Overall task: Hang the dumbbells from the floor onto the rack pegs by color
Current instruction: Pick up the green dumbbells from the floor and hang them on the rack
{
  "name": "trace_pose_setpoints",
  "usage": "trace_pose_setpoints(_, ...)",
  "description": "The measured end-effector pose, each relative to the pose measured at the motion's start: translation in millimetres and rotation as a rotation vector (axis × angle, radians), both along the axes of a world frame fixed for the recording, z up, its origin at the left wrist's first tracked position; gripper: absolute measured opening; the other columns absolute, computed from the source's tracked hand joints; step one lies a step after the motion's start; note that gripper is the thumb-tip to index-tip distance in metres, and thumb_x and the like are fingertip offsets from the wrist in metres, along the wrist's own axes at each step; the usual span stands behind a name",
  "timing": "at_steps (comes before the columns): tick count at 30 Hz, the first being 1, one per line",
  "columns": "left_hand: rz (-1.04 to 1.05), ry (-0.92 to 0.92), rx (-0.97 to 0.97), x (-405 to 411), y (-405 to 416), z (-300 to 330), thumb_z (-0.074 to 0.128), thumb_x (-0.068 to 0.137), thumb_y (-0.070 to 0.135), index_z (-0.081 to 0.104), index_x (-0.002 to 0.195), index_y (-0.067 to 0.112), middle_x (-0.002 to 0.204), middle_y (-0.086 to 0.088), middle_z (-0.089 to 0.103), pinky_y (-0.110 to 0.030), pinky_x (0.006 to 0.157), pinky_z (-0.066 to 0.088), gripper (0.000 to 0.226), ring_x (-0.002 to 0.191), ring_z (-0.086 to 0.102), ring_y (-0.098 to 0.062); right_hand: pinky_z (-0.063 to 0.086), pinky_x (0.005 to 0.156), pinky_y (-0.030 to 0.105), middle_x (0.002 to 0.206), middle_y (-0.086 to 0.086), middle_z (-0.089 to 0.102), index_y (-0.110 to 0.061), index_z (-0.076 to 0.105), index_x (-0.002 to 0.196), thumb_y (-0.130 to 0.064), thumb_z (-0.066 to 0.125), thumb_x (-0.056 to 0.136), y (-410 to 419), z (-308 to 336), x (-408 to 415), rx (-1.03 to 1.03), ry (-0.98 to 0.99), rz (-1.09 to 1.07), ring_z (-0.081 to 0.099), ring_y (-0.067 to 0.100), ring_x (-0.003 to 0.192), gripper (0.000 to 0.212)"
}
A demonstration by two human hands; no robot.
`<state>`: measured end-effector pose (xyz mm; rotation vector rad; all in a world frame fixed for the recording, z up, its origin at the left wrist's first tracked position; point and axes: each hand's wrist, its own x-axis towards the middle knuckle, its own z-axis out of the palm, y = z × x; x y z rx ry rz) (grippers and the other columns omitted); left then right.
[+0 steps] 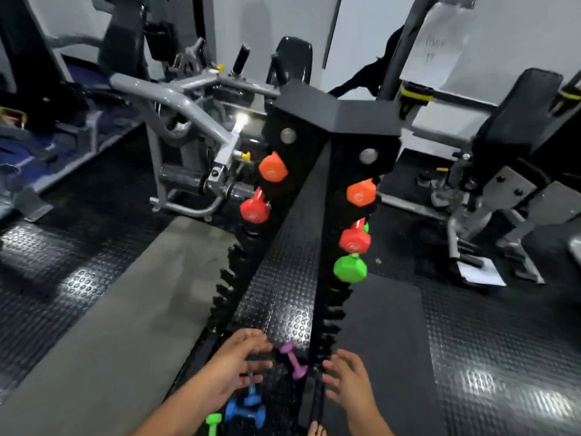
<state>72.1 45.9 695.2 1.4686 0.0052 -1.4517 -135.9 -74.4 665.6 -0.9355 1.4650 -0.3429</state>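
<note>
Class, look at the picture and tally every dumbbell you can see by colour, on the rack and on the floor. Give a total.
Orange dumbbells: 2, both on the rack
Red dumbbells: 2, both on the rack
Green dumbbells: 2, one on the rack, one on the floor
Blue dumbbells: 2, on the floor
Purple dumbbell: 1, on the floor
Total: 9

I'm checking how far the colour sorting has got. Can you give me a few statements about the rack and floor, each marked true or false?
1. Two orange hexagonal dumbbells hang on the black rack's top pegs. True.
2. Both green hexagonal dumbbells are hung. False: one hangs, one lies on the floor.
3. The purple dumbbell lies on the floor between the hands. True.
4. The left hand grips a blue dumbbell. False: it holds nothing; the blue dumbbells lie below it.
</note>
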Motion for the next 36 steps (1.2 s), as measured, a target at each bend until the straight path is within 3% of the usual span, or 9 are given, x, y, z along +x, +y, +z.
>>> trace_pose_setpoints(4,-0.047,0.003,0.047,36.4,58.6,-5.5,0.058,0.1,0.029,0.059,0.114,0.019,0.109,-0.006,0.076,-0.034,0.07,0.052,0.017,0.074,0.072,-0.021,0.039,0.059,0.03,0.097,0.013,0.07,-0.016,0.057,0.113,-0.015,0.052,0.105,76.0,5.5,24.0,0.057,0.018,-0.04,0.06,0.026,0.074,0.01)
trace_pose_setpoints(8,-0.088,0.0,0.044,56.1,94.5,0.1,0.057,0.1,0.026,0.059,0.113,0.019,0.096,-0.003,0.079,-0.033,0.069,0.052,0.015,0.072,0.071,-0.022,0.049,0.067,0.033,0.1,0.009,0.076,-0.02,0.061,0.113,-0.019,0.055,0.104,119.6,11.0,30.8,0.047,-0.002,-0.01,0.068,0.025,0.081,0.011)
trace_pose_setpoints(13,-0.087,-0.025,0.048,77.7,119.8,-6.9,0.059,0.099,0.027,0.06,0.123,0.016,0.117,-0.013,0.074,-0.038,0.076,0.053,0.026,0.084,0.07,-0.026,0.05,0.064,0.031,0.101,0.009,0.076,-0.017,0.062,0.114,-0.019,0.056,0.102,152.3,8.1,4.1,0.029,0.015,-0.038,0.069,0.022,0.081,0.014)
trace_pose_setpoints(16,-0.134,-0.079,0.079,82.3,126.0,-9.4,0.06,0.098,0.027,0.06,0.124,0.014,0.116,-0.012,0.074,-0.041,0.082,0.053,0.029,0.09,0.07,-0.029,0.053,0.068,0.033,0.102,0.008,0.076,-0.015,0.064,0.114,-0.02,0.058,0.102,161.4,9.1,-16.0,0.033,0.035,-0.033,0.07,0.022,0.082,0.014)
trace_pose_setpoints(19,-0.28,-0.181,0.096,81.1,124.1,-3.8,0.061,0.099,0.028,0.062,0.117,0.015,0.115,-0.013,0.074,-0.038,0.075,0.053,0.022,0.09,0.07,-0.029,0.054,0.075,0.036,0.105,0.009,0.076,-0.016,0.065,0.112,-0.02,0.057,0.102,166.8,9.7,-37.9,0.006,0.062,-0.023,0.071,0.022,0.086,0.013)
trace_pose_setpoints(23,-0.743,-0.472,0.108,76.8,117.2,1.9,0.067,0.094,0.029,0.061,0.109,0.018,0.103,-0.009,0.07,-0.034,0.073,0.045,0.02,0.085,0.066,-0.021,0.05,0.073,0.034,0.1,0.009,0.075,-0.014,0.067,0.106,-0.015,0.056,0.102,166.4,4.7,-62.7,-0.068,0.079,-0.004,0.067,0.02,0.082,0.012)
trace_pose_setpoints(28,-1.021,-0.543,0.08,37.0,128.1,8.7,0.067,0.096,0.029,0.061,0.111,0.02,0.093,-0.006,0.061,-0.029,0.069,0.044,0.019,0.08,0.065,-0.013,0.053,0.072,0.032,0.1,0.006,0.076,-0.021,0.068,0.099,-0.018,0.061,0.099,155.2,-25.9,-89.8,-0.141,0.086,0.236,0.072,0.017,0.081,0.008)
trace_pose_setpoints(33,-0.997,-0.482,0.008,-8.0,141.2,-16.4,0.066,0.097,0.025,0.062,0.112,0.017,0.089,-0.004,0.065,-0.031,0.077,0.047,0.017,0.083,0.063,-0.015,0.05,0.064,0.017,0.1,0.01,0.075,-0.018,0.068,0.098,-0.02,0.064,0.097,151.4,-66.7,-103.0,-0.076,0.137,0.478,0.07,0.014,0.076,0.004)
trace_pose_setpoints(36,-0.918,-0.482,0.063,-10.3,149.8,-55.5,0.063,0.099,0.021,0.06,0.115,0.011,0.094,-0.004,0.062,-0.013,0.066,0.047,0.019,0.083,0.065,-0.011,0.047,0.057,0.011,0.102,0.011,0.073,-0.016,0.068,0.1,-0.018,0.062,0.099,157.3,-94.4,-91.6,-0.01,0.152,0.506,0.067,0.012,0.076,0.006)
